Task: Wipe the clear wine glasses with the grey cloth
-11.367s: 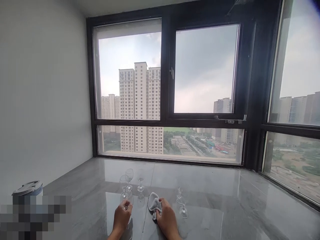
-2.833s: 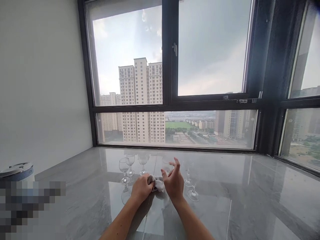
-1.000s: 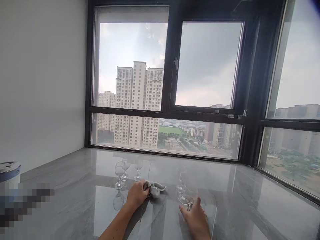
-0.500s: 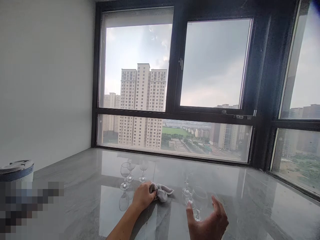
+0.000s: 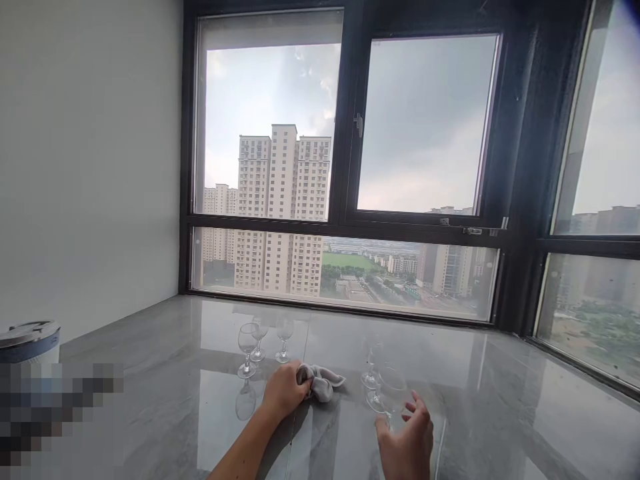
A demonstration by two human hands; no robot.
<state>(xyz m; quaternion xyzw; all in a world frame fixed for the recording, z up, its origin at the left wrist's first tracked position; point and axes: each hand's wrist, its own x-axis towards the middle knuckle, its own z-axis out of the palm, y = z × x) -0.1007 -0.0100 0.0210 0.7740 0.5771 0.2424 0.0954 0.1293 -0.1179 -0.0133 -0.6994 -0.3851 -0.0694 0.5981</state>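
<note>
My left hand [image 5: 289, 390] is closed on a bunched grey-white cloth [image 5: 324, 385] lying on the glossy counter. On the right, my right hand [image 5: 406, 433] has its thumb and curled fingers around the lower part of a clear wine glass [image 5: 393, 380]. The glass looks upright, and its base is hidden behind the hand. Just behind it stand two more stemmed glasses [image 5: 370, 380], faint against the reflections. Left of the cloth are three others: a near glass [image 5: 247, 340], one partly behind it [image 5: 259, 330], and another glass [image 5: 285, 330] slightly to the right.
The grey marbled counter [image 5: 150, 373] reflects the window and the glasses. A white container with a blue band [image 5: 35, 347] stands at the left edge, partly covered by a pixelated patch. Dark-framed windows [image 5: 345, 230] border the back and right; a wall [image 5: 90, 167] rises on the left.
My right hand has drawn its thumb and fingers closer together around the wine glass. My left hand keeps its hold on the cloth. The whole view has shifted slightly.
</note>
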